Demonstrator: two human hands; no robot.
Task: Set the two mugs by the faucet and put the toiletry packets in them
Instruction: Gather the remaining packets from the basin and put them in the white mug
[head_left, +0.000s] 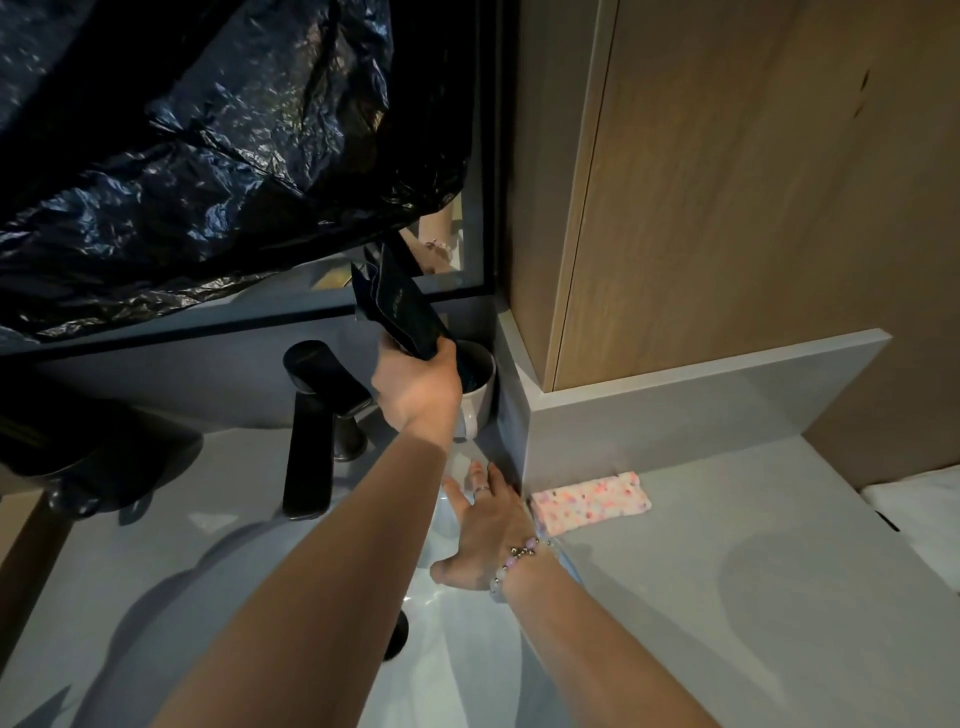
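Crowding faucet (311, 426): mug (475, 387), sponge (589, 501).

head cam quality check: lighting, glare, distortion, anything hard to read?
Head view: dim and uneven, with the faucet and dark packets nearly black; specular glare on the black plastic bag and glossy counter; arm shadows across the counter; wide-angle bending of the wall edges; second mug hard to make out under the right hand; white mug readable.

Wood wall (727, 182); grey counter (727, 597); dim.
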